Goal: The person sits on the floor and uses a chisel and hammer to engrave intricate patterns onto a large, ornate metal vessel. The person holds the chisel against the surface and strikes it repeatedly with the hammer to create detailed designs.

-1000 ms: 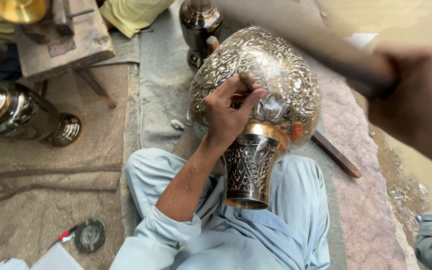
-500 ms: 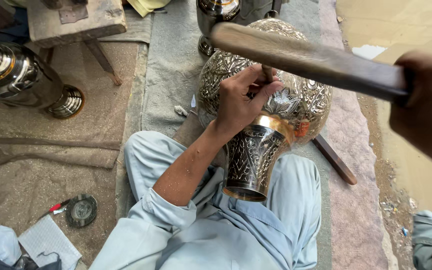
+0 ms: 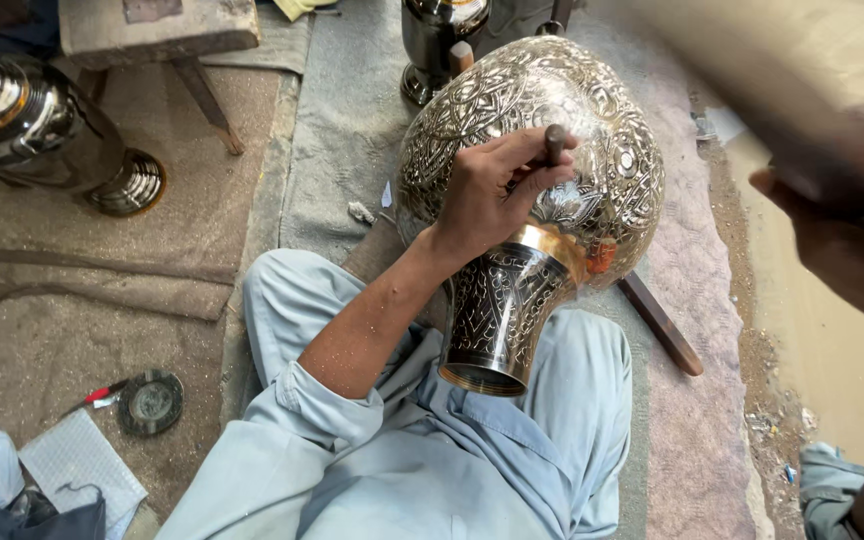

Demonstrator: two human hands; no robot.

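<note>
The large engraved metal vase, laid across the lap with its neck near, is judged heavy, stiff and slippery, while a punch is pinched by the left hand fingers and a blurred mallet is gripped by the right hand.

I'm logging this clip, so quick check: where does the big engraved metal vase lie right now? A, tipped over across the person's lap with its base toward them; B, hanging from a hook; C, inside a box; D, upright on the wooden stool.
A: the engraved vase lies on its side over the lap, its dark base toward the person, with the left hand pressing a small punch against it.
</note>
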